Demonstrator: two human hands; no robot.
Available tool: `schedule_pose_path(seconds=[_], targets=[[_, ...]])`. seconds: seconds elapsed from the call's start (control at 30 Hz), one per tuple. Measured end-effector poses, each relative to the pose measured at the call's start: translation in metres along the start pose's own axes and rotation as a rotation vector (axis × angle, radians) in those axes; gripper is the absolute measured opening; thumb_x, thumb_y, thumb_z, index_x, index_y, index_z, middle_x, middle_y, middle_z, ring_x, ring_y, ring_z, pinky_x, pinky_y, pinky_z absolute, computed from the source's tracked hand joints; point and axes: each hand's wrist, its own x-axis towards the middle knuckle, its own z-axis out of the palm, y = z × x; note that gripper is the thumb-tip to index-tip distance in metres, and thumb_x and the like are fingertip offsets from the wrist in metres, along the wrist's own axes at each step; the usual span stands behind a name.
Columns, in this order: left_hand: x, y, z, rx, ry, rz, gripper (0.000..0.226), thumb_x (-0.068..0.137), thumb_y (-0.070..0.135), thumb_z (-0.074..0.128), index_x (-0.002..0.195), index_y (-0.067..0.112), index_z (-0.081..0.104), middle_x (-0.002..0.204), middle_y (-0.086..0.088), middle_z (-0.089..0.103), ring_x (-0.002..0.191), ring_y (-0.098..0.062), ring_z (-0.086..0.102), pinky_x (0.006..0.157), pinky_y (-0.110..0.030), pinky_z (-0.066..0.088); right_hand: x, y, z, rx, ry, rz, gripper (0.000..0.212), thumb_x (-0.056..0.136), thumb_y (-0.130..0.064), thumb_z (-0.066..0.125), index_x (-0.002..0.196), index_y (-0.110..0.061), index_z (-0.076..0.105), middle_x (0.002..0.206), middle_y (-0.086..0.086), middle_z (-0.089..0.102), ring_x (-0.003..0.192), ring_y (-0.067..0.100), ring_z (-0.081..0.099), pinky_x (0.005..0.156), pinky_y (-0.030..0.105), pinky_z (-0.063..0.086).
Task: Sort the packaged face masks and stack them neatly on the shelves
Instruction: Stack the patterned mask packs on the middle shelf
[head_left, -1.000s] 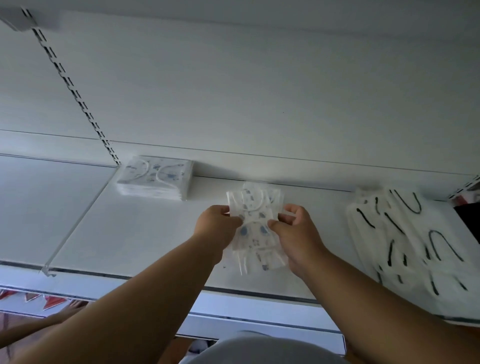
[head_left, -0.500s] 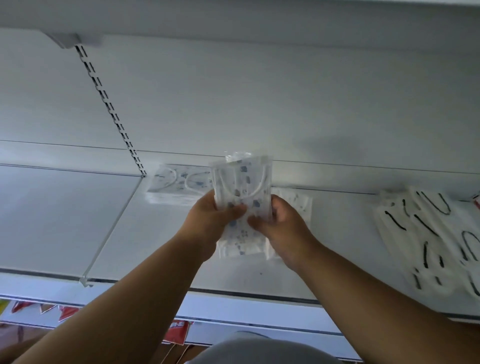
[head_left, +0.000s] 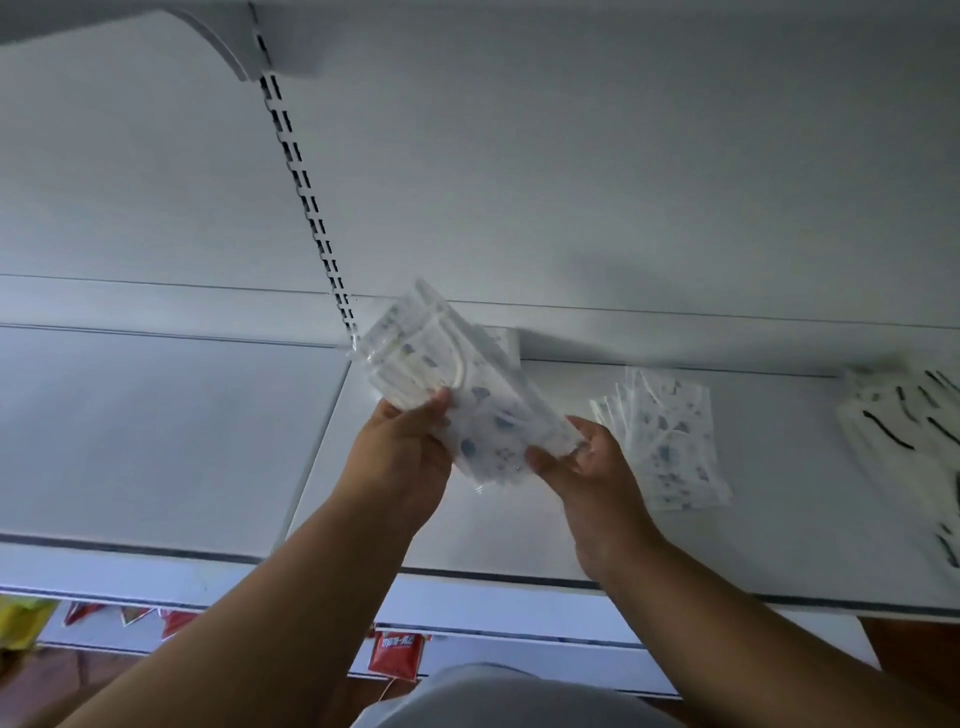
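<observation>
Head view, the only one: task looks partly done, sorting under way. A bundle of blue-print mask packs (head_left: 470, 410) is held up in the air above the shelf (head_left: 675, 540), tilted with its top end toward the upper left, not yet set down. Left hand (head_left: 400, 457) grips the bundle's left side, thumb curled over the front face; right hand (head_left: 587, 462) supports the lower right corner, thumb on the front, fingers behind it and mostly hidden, so I judge a grip there too but the view is poor. A second small pile of the same blue-print packs (head_left: 665, 441) lies flat on the shelf just right of the right hand, fanned and loose at its edges, needs squaring. Something pale sits behind the held bundle against the back wall (head_left: 511, 345), probably an existing stack of the same print, mostly covered, cannot confirm. At far right a messy heap of white packs with black ear loops (head_left: 904, 431) is spread out, overlapping, cut off by the frame edge; clearly unsorted. Left: place the held bundle, tidy the fanned pile, stack the black-loop heap. The packs look thin, clear, glossy plastic, flexible and slippery, white masks with small blue motifs and white ear loops showing through; the bundle is several packs thick and slightly splayed. Slotted upright (head_left: 311, 208) runs down the back panel to the shelf.
</observation>
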Motion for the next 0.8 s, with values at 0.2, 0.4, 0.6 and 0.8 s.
schedule_pose_path(seconds=[0.2,0.4,0.6,0.8], targets=[[-0.002,0.002,-0.015,-0.07,-0.173,-0.171,0.054,0.093,0.011,0.055,0.145,0.001,0.045,0.143,-0.025,0.053,0.13,-0.038,0.055,0.105,-0.048,0.049,-0.002,-0.013,0.031,0.277,-0.143,-0.004,0.044,0.076,-0.009,0.078,0.118,-0.014,0.067,0.113,0.009,0.073,0.109,0.028,0.068,0.096,0.043,0.052],[0.005,0.045,-0.056,0.246,0.024,0.089,0.035,0.079,-0.015,0.062,0.102,0.012,0.062,0.09,-0.007,0.073,0.091,-0.023,0.067,0.089,-0.037,0.049,0.006,-0.03,0.014,-0.172,-0.055,-0.256,0.017,0.08,-0.003,0.076,0.083,-0.016,0.065,0.081,-0.003,0.071,0.078,0.012,0.067,0.069,0.025,0.048],[-0.014,0.036,-0.072,1.165,0.014,0.101,0.039,0.074,0.02,0.073,0.108,0.037,0.064,0.099,0.005,0.072,0.099,-0.017,0.069,0.09,-0.042,0.057,0.004,-0.004,0.017,-0.314,-0.068,-0.21,0.033,0.078,-0.006,0.079,0.096,-0.027,0.06,0.098,-0.008,0.07,0.089,0.006,0.066,0.077,0.024,0.054],[-0.017,0.025,-0.069,1.231,0.056,0.143,0.023,0.1,0.017,0.055,0.12,0.027,0.055,0.101,0.001,0.066,0.091,-0.02,0.062,0.072,-0.028,0.049,0.006,0.01,0.02,-0.269,-0.006,-0.185,0.023,0.091,-0.007,0.064,0.099,-0.027,0.057,0.093,-0.005,0.069,0.084,0.01,0.064,0.073,0.018,0.047]])
